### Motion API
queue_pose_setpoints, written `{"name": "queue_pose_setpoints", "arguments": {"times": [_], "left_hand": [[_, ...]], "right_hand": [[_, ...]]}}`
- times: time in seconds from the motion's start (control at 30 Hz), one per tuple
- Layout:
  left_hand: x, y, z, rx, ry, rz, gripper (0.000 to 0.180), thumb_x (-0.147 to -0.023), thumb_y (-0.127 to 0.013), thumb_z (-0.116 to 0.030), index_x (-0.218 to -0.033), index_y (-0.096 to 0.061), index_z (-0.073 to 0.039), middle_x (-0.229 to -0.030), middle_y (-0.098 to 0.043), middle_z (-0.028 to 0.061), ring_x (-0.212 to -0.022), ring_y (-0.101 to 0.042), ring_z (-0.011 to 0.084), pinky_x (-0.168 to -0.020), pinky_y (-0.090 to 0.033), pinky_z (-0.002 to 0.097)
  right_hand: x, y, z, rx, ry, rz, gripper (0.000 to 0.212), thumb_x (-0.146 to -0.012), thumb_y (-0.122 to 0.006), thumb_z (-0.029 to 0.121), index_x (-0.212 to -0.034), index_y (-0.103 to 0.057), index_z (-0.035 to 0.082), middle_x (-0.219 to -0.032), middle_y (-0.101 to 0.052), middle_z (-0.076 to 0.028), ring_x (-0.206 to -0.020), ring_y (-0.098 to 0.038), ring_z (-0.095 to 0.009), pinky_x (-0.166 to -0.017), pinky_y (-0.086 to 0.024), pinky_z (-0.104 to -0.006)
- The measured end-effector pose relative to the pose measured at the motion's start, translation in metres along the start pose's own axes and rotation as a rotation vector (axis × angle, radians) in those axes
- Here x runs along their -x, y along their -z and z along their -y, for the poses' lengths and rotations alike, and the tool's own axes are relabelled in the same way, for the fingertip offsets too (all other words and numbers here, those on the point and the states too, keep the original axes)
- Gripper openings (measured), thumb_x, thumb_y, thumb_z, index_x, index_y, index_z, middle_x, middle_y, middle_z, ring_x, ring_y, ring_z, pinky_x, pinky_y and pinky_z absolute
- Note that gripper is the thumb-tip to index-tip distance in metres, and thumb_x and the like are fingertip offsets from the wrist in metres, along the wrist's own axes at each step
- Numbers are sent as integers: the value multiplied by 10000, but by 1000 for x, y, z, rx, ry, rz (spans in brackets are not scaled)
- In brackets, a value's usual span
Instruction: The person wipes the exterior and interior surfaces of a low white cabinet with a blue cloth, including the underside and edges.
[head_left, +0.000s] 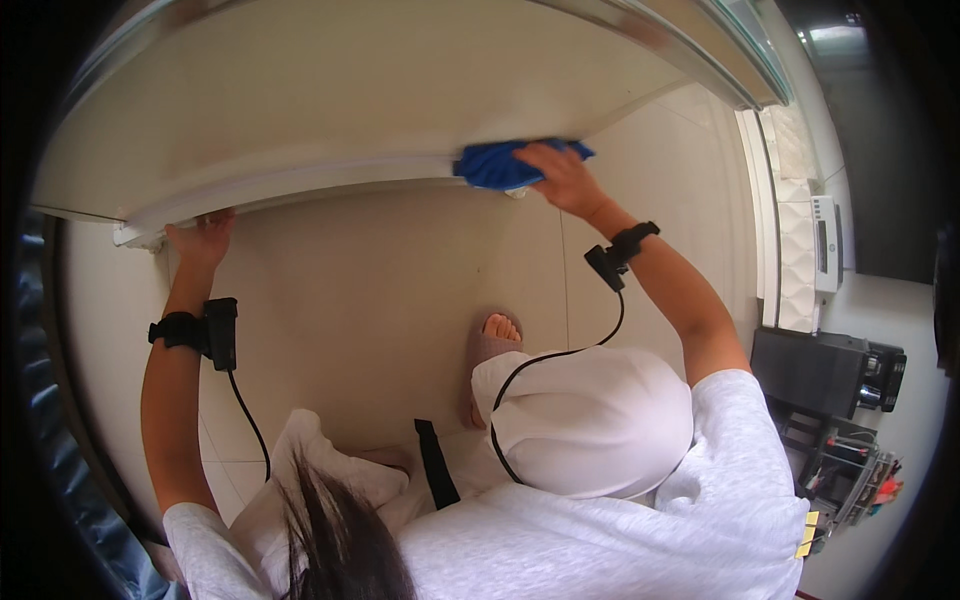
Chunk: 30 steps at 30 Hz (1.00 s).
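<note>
A blue cloth [490, 166] lies against the lower white rail [330, 176] of a broad pale furniture panel [380, 90]. Over the cloth's right part is my right hand [562, 180], its fingers pressing the cloth onto the rail. At the rail's left end, my left hand [203, 238] grips the underside, thumb apart. Its fingertips are partly hidden by the rail. Each wrist wears a black strap with a small black device and a cable.
Pale floor tiles [400, 270] extend below the panel, with my slippered foot [497, 335] on them. A glass-edged top [740, 50] runs above. At right are a white printer-like device [826, 243], a black box [810, 370] and a pen holder [850, 475]. Dark shiny fabric [80, 480] hangs at left.
</note>
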<state>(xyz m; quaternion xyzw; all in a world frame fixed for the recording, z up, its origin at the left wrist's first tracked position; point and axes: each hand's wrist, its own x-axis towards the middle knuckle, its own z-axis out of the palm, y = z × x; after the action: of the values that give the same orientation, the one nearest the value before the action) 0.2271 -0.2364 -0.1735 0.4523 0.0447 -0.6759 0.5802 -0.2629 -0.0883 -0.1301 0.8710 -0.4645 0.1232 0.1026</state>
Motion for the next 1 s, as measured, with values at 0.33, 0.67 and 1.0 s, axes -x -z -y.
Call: {"name": "queue_pose_setpoints", "arguments": {"times": [0.33, 0.67, 1.0], "left_hand": [[-42, 64, 5, -376, 224, 306, 446, -803, -472, -443, -1008, -418, -51, -1083, -473, 138, -979, -487, 267, -884, -399, 399], [4, 21, 20, -588, 133, 101, 377, -737, -577, -346, -956, -426, -79, -1061, -492, 130, -952, -508, 247, -832, -425, 333], [-5, 29, 15, -539, 175, 172, 338, -742, -591, -315, -938, -402, -115, -1088, -481, 141, -1006, -506, 234, -856, -414, 316]], "right_hand": [[-8, 62, 18, -243, -418, -51, 279, -687, -610, 207, -922, -569, 61, -995, -543, -133, -877, -509, -294, -763, -402, -358], [-49, 117, 17, -327, -1147, -480, 499, -745, -560, 454, -953, -490, 5, -839, -579, -210, -812, -570, -292, -732, -418, -332], [-62, 117, 20, -247, -1114, -363, 436, -739, -544, 425, -896, -507, 20, -795, -595, -194, -780, -569, -360, -700, -427, -349]]}}
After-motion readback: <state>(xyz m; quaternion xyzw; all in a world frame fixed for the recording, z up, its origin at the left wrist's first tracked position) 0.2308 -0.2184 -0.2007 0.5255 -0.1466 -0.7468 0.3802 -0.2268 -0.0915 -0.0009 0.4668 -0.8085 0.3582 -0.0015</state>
